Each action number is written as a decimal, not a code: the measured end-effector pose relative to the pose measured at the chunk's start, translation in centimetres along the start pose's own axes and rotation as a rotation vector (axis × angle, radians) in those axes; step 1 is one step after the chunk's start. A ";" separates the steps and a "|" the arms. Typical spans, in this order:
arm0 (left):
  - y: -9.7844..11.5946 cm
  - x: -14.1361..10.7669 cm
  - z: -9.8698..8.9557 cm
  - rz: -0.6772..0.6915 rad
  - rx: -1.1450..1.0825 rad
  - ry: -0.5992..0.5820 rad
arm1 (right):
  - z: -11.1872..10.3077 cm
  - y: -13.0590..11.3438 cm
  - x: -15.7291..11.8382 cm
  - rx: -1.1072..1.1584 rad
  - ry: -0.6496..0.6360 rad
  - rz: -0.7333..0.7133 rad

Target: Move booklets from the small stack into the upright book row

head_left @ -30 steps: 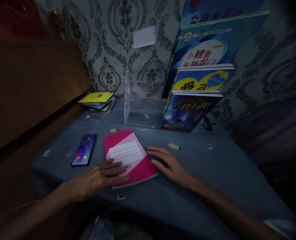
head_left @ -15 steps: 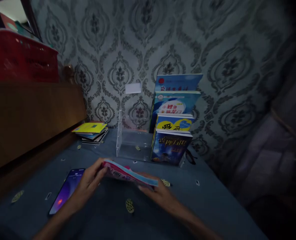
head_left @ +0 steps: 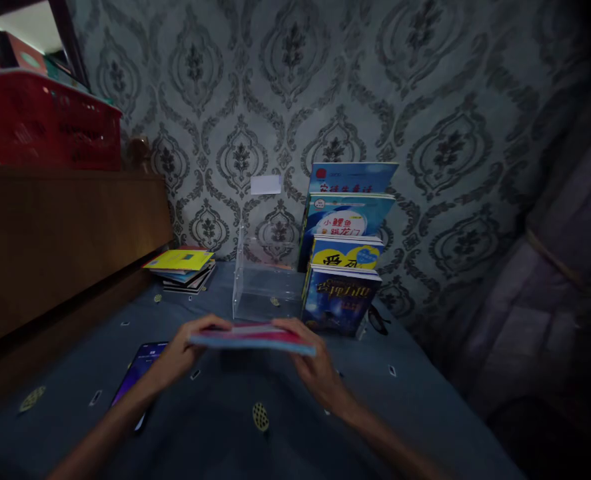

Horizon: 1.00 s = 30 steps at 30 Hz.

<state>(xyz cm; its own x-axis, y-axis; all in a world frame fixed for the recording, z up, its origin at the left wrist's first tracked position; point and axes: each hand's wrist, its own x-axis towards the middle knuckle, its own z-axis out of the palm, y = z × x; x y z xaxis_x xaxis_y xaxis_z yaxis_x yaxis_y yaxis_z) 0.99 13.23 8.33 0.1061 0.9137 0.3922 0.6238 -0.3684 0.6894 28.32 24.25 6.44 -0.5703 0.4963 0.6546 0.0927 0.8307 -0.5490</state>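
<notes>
Between my hands is a thin pink and light-blue book [head_left: 252,337], held nearly flat and seen edge-on, so its cover is mostly hidden. My left hand [head_left: 188,343] grips its left end, fingers over the top. At the right end, my right hand [head_left: 312,357] is closed on it in the same way. Beyond the book stands a clear acrylic rack [head_left: 265,303] with stepped tiers. Its right side carries several upright books in rows, with a dark blue book [head_left: 342,300] in front and a light-blue one [head_left: 358,212] behind.
A phone [head_left: 138,370] lies partly behind my left forearm. Farther back on the left, a stack of books [head_left: 182,269] has a yellow one on top. Black glasses [head_left: 378,321] sit right of the rack. A wooden headboard [head_left: 70,247] with a red basket [head_left: 50,123] borders the left.
The book has gone from tilted, with part of its cover showing, to nearly level and edge-on. My right hand has risen slightly, its fingers now over the book's top.
</notes>
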 end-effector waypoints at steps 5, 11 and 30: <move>-2.5 -5.3 4.3 0.076 0.168 -0.339 | -1.7 2.2 -7.2 -0.218 -0.442 -0.124; -1.0 -7.1 7.0 0.056 0.270 -0.342 | 1.8 0.6 -5.6 -0.008 -0.493 -0.072; -1.9 -7.4 7.1 0.036 0.334 -0.365 | 5.5 5.5 -5.6 -0.447 -0.450 0.056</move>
<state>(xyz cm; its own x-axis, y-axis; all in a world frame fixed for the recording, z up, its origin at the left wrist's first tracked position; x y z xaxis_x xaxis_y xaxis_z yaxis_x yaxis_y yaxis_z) 4.53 8.43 -0.21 0.3589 0.9240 0.1323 0.8224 -0.3801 0.4233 27.54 24.68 -3.11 -0.8328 0.4680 0.2957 0.4084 0.8800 -0.2426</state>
